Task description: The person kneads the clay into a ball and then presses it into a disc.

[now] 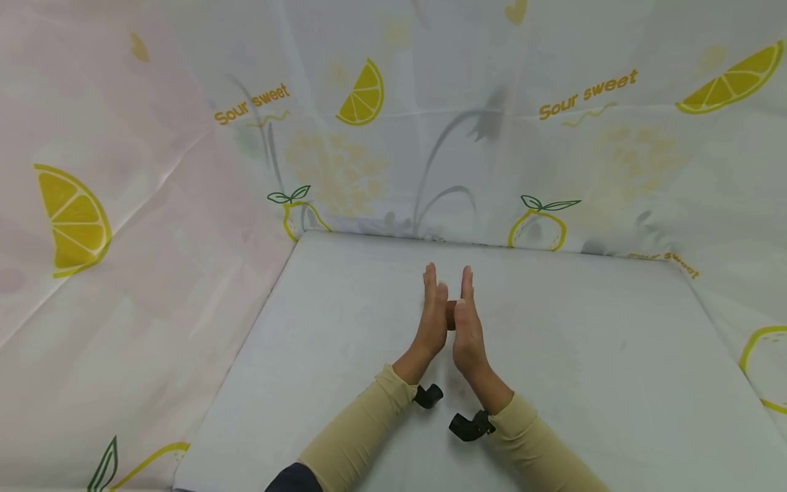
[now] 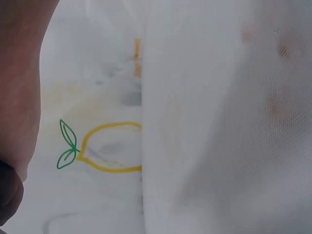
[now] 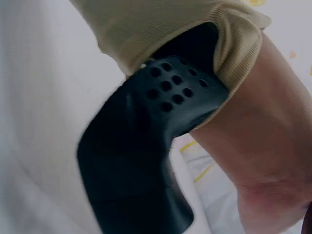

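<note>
A small brown lump (image 1: pixel 451 316), perhaps clay or dough, sits between the two palms above the white table. My left hand (image 1: pixel 434 313) presses it from the left with straight fingers pointing up and away. From the other side my right hand (image 1: pixel 468 331) presses with its fingers also straight. Both palms hide most of the lump. In the left wrist view part of the brown lump (image 2: pixel 9 192) shows under the edge of a hand (image 2: pixel 19 92). The right wrist view has the heel of the left hand (image 3: pixel 278 204) and a dark sliver at the lower right edge.
The white table (image 1: pixel 344 301) carries faint brownish smudges (image 2: pixel 280 107). Lemon-printed cloth (image 1: pixel 418 137) hangs behind and at the sides. Black wrist mounts (image 1: pixel 471 426) stick out between the forearms; the left arm's black mount (image 3: pixel 131 161) fills much of the right wrist view.
</note>
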{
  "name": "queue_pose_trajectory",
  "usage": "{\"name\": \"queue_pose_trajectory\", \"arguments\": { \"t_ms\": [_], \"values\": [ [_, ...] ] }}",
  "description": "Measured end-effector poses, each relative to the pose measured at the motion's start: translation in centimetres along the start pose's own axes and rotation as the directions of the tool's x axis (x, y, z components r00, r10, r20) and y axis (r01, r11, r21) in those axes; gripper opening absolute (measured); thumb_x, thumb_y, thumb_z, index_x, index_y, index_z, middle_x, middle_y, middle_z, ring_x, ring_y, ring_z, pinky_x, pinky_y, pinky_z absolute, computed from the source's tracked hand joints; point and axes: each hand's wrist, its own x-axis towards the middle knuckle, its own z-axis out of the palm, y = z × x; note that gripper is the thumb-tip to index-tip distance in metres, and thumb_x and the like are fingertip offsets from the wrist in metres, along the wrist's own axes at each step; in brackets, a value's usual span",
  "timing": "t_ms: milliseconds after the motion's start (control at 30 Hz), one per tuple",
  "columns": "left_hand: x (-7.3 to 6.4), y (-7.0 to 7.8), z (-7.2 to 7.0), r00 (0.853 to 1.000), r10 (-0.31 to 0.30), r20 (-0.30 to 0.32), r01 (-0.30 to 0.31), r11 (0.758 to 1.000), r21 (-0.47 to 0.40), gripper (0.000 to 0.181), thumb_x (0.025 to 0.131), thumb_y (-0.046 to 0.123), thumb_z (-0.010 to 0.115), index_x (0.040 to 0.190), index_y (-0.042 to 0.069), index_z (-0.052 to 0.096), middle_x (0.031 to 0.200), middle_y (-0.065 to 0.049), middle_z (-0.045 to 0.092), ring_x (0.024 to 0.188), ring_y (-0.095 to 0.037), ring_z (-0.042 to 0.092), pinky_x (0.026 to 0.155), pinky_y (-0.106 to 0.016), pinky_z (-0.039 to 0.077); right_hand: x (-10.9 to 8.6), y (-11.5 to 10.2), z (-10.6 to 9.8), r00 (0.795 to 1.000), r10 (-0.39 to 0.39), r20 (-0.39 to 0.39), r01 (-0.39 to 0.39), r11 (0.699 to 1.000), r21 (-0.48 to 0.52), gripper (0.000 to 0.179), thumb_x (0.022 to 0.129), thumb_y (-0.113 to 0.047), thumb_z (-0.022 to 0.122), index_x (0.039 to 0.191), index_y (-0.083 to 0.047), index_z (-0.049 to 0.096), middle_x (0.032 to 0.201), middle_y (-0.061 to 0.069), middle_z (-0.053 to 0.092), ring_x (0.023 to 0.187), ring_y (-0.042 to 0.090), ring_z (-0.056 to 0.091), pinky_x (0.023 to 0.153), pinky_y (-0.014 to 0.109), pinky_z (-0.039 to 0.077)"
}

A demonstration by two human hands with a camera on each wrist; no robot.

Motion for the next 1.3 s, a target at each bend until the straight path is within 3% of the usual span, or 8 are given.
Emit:
{"name": "queue_pose_trajectory", "arguments": {
  "t_ms": [333, 400, 500, 633, 767, 1000, 1200, 1300],
  "values": [
    [-0.5, 0.3, 0.4, 0.994, 0.012, 0.111, -0.016, 0.999, 0.044, 0.083, 0.105, 0.066, 0.016, 0.163, 0.012, -0.007, 0.169, -0.007, -0.011, 0.154, -0.026, -0.011, 0.121, -0.06, 0.002, 1.5, 0.2, -1.3, 0.998, 0.041, -0.046, -0.038, 0.996, 0.078, 0.055, 0.112, -0.02, 0.021, 0.164, -0.008, 0.006, 0.171, 0.003, 0.003, 0.149, 0.006, 0.023, 0.119, 0.022, 0.016],
    [-0.7, 0.5, 0.6, 0.99, 0.015, 0.144, -0.021, 0.999, 0.043, 0.084, 0.104, 0.067, 0.014, 0.163, 0.012, -0.009, 0.169, -0.007, -0.012, 0.154, -0.027, -0.013, 0.121, -0.061, 0.001, 1.9, 0.2, -1.7, 0.997, 0.069, -0.046, -0.063, 0.991, 0.117, 0.055, 0.112, -0.021, 0.019, 0.164, -0.01, 0.005, 0.171, 0.001, 0.002, 0.115, -0.001, 0.054, 0.099, 0.014, 0.038],
    [-0.9, 0.9, 0.9, 0.98, 0.021, 0.198, -0.029, 0.999, 0.038, 0.085, 0.104, 0.068, 0.012, 0.163, 0.012, -0.011, 0.169, -0.006, -0.015, 0.154, -0.026, -0.015, 0.121, -0.061, 0.0, 2.3, 0.4, -2.2, 0.992, 0.121, -0.045, -0.111, 0.976, 0.186, 0.055, 0.112, -0.024, 0.016, 0.164, -0.013, 0.003, 0.171, 0.0, -0.001, 0.062, 0.001, 0.041, 0.068, 0.014, 0.038],
    [-1.0, 1.3, 1.1, 0.967, 0.044, 0.252, -0.046, 0.999, 0.001, 0.085, 0.103, 0.069, 0.011, 0.162, 0.014, -0.013, 0.169, -0.006, -0.016, 0.154, -0.025, -0.016, 0.121, -0.059, -0.001, 2.7, 0.7, -2.6, 0.983, 0.18, -0.03, -0.168, 0.956, 0.241, 0.057, 0.112, -0.031, 0.016, 0.165, -0.016, 0.001, 0.171, -0.002, -0.005, 0.117, -0.001, 0.051, 0.102, 0.016, 0.035],
    [-0.9, 1.4, 0.9, 0.954, 0.096, 0.284, -0.088, 0.995, -0.04, 0.092, 0.1, 0.074, 0.007, 0.162, 0.01, -0.015, 0.169, -0.01, -0.017, 0.154, -0.024, -0.016, 0.122, -0.057, -0.002, 2.9, 1.2, -2.7, 0.976, 0.215, -0.027, -0.203, 0.95, 0.237, 0.058, 0.112, -0.033, 0.018, 0.164, -0.014, 0.001, 0.17, -0.003, -0.004, 0.153, 0.005, 0.001, 0.123, 0.03, 0.008],
    [-0.5, 1.6, 0.3, 0.941, 0.179, 0.288, -0.168, 0.984, -0.062, 0.096, 0.098, 0.077, 0.005, 0.161, 0.008, -0.015, 0.169, -0.009, -0.018, 0.154, -0.022, -0.016, 0.122, -0.056, -0.003, 2.5, 1.7, -2.8, 0.97, 0.242, -0.019, -0.236, 0.958, 0.165, 0.055, 0.113, -0.024, 0.015, 0.163, -0.007, 0.002, 0.17, 0.009, 0.005, 0.153, 0.012, 0.006, 0.124, 0.039, 0.002],
    [-0.1, 2.1, -0.1, 0.946, 0.199, 0.257, -0.186, 0.98, -0.076, 0.096, 0.099, 0.076, 0.008, 0.161, 0.007, -0.015, 0.169, -0.011, -0.017, 0.154, -0.022, -0.015, 0.122, -0.055, -0.003, 2.0, -0.7, -2.3, 0.975, 0.222, -0.016, -0.218, 0.967, 0.132, 0.054, 0.112, -0.015, 0.015, 0.161, 0.001, 0.0, 0.087, 0.014, 0.049, 0.083, 0.005, 0.042, 0.114, 0.029, 0.021],
    [0.0, 2.1, -0.1, 0.957, 0.174, 0.231, -0.161, 0.984, -0.076, 0.096, 0.099, 0.076, 0.009, 0.161, 0.007, -0.014, 0.169, -0.012, -0.016, 0.154, -0.022, -0.015, 0.122, -0.055, -0.004, 1.7, -1.6, -1.9, 0.985, 0.174, -0.011, -0.172, 0.982, 0.082, 0.054, 0.111, -0.011, 0.016, 0.16, 0.005, 0.001, 0.096, 0.015, 0.056, 0.094, -0.004, 0.046, 0.113, 0.024, 0.02]
  ]
}}
